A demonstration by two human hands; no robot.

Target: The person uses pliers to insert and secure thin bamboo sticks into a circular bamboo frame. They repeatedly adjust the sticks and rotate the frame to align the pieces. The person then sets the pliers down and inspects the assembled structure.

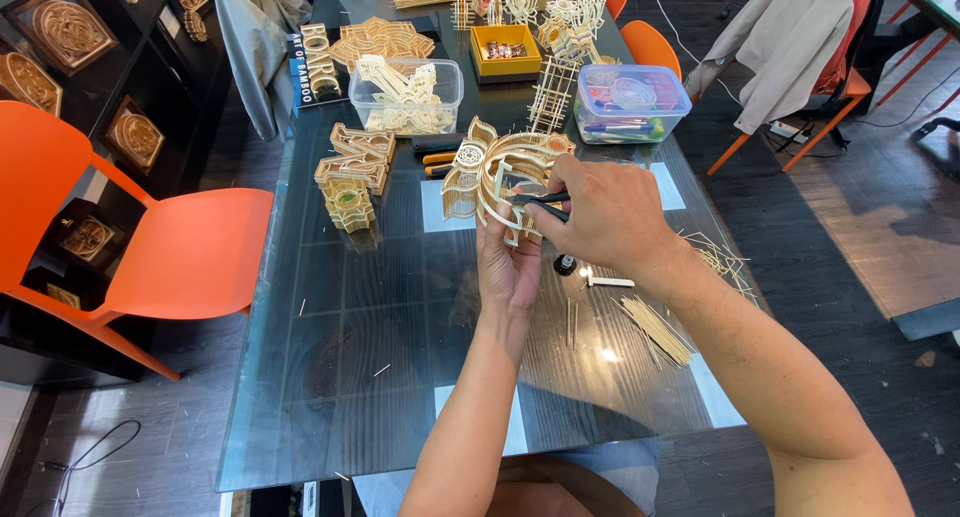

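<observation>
My left hand (508, 267) holds up a curved bamboo-strip model (492, 172) from below, over the glass table (330, 357). My right hand (600, 215) grips a slim black tool (540, 199) and presses its tip against the model's right side. A small black bottle (565, 265) and a white stick-like piece (608, 281) lie on the table just under my right wrist. Loose bamboo sticks (655, 329) lie to the right of my forearm.
Other bamboo models (352, 172) stand at the left of the table. Clear plastic boxes (405, 95) (630, 102) and a yellow tray (505, 52) sit further back. An orange chair (150, 247) stands left of the table; more chairs and a jacket (785, 37) are at the far right.
</observation>
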